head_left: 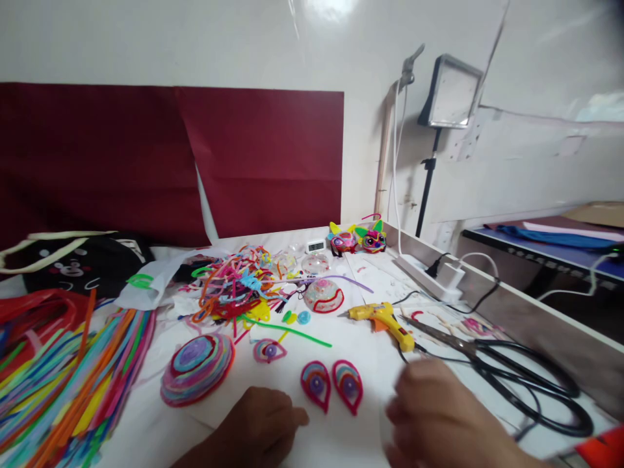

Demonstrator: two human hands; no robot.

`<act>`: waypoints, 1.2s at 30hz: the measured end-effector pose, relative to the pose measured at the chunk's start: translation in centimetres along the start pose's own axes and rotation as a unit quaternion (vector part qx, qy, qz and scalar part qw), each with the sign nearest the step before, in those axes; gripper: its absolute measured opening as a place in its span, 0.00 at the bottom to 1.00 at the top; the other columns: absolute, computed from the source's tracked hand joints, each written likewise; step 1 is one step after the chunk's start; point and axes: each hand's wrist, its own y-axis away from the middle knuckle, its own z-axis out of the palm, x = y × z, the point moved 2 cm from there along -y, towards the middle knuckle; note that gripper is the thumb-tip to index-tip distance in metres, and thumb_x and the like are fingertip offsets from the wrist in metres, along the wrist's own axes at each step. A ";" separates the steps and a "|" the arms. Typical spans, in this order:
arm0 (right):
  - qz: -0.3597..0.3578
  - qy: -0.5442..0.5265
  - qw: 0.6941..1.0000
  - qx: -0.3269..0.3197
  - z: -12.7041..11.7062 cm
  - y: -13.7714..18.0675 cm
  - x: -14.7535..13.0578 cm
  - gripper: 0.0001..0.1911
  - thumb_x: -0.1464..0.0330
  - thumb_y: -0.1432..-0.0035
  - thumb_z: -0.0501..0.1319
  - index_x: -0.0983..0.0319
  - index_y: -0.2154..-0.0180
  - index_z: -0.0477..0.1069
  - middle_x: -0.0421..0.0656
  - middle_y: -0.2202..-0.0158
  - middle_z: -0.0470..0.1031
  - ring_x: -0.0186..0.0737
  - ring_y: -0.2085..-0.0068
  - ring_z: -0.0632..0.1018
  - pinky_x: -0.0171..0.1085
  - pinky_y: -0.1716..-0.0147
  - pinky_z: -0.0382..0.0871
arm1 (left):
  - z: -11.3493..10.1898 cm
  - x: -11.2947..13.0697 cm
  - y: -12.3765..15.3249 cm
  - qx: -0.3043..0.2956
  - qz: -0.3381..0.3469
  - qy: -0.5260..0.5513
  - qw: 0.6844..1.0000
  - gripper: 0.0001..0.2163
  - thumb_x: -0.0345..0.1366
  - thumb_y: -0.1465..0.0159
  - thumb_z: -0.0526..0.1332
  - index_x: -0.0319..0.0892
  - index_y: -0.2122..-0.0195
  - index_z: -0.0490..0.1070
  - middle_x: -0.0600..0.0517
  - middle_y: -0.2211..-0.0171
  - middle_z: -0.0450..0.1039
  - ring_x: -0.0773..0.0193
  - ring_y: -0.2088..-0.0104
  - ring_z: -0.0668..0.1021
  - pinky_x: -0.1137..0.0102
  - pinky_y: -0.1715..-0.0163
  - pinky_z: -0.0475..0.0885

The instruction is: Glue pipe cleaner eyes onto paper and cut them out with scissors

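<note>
Left hand (267,421) is showing near two pink-edged eye pieces (316,385); right hand (441,416), blurred, is showing near black-handled scissors (468,348); yellow glue gun (385,316) is lying beside their tips

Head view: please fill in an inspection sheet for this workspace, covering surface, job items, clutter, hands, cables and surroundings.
Surface: white table, raised edge at right.
Job items: two eye shapes side by side between the hands; third eye shape farther back; glue gun beyond the right hand.
Clutter: tangled strips, loose bundle at left, striped dome, scissors.
Hands: left hand beside the eye shapes; right hand blurred; grip unclear on both.
Cables: white cable hanging near the power strip; black cable looped beside it.
Surroundings: maroon sheet on the wall; lamp on a stand.
</note>
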 end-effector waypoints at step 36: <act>0.267 -0.041 0.961 -0.066 5.4 0.3 8.5 0.06 0.73 0.39 0.57 0.61 0.63 0.73 0.41 0.70 0.77 0.37 0.71 0.77 0.34 0.71 0.70 | -0.7 -1.2 -0.6 0.062 -0.041 -0.009 0.997 0.10 0.26 0.33 0.52 0.43 0.59 0.72 0.54 0.76 0.71 0.70 0.77 0.74 0.77 0.77 0.67</act>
